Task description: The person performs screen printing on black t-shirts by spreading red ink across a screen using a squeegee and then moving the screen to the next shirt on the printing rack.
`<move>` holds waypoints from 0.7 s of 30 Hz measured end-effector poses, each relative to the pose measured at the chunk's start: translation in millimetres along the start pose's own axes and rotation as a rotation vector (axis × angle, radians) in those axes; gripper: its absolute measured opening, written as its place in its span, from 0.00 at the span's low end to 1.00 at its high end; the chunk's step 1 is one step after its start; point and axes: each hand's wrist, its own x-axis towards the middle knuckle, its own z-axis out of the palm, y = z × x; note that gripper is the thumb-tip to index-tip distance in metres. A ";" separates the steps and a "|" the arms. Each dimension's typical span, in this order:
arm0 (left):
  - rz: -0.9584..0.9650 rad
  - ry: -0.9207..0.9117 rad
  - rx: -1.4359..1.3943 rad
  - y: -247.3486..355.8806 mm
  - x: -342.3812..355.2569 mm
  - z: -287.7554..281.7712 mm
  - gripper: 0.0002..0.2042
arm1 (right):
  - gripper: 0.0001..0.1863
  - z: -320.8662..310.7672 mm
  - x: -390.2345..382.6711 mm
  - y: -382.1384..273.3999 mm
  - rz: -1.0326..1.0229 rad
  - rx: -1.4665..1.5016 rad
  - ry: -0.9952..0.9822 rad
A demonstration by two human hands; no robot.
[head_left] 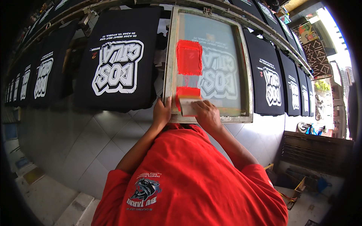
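Both hands on the squeegee (189,105) at the near end of the screen frame (170,67). Left hand (162,113) grips the frame's near-left edge beside it; right hand (206,115) presses on the squeegee from the right. Red ink (189,57) sits as a block mid-screen, with a second patch (187,91) just above the squeegee. Frame lies over a black shirt; another printed black shirt (118,60) lies to the left, more in a row either side on the long tabletop (113,124). Person wears a red shirt (196,180).

Squeegee (187,106) blade under red ink, shirt beneath screen (211,64) veiled.
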 end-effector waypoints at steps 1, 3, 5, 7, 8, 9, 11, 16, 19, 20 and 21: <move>-0.002 0.027 0.001 -5.0 0.8 2.8 0.22 | 0.07 -12.7 8.0 -1.6 0.049 0.000 -0.159; 0.008 0.052 -0.008 -5.0 -0.1 3.1 0.22 | 0.06 -37.6 27.3 5.5 0.156 0.003 -0.461; 0.031 0.060 -0.045 1.9 -2.9 0.0 0.22 | 0.07 -44.6 59.4 25.7 0.137 0.012 -0.411; 0.039 0.063 -0.001 -4.0 -1.0 3.1 0.21 | 0.10 -42.8 110.9 52.4 0.163 0.012 -0.289; 0.023 0.057 0.021 -3.2 -0.9 3.4 0.21 | 0.09 -38.9 141.4 68.1 0.182 -0.038 -0.295; 0.007 0.050 0.042 -1.3 -1.2 3.0 0.21 | 0.10 -37.1 168.3 78.2 0.089 -0.068 -0.178; 0.015 0.046 0.095 4.0 -3.3 2.4 0.21 | 0.09 -29.4 211.0 99.3 0.098 -0.104 -0.146; -0.030 0.014 0.069 10.6 -5.4 -3.9 0.22 | 0.11 28.7 239.4 133.4 0.072 -0.180 -0.113; -0.080 -0.012 0.042 13.0 -5.9 -4.2 0.22 | 0.15 64.1 201.3 146.5 -0.034 -0.108 0.084; -0.078 0.005 0.047 10.3 -5.0 -4.1 0.21 | 0.16 57.7 198.4 135.3 -0.024 -0.099 0.058; -0.073 0.015 0.055 6.6 -4.1 -2.4 0.21 | 0.16 40.9 206.1 128.4 0.021 -0.116 -0.087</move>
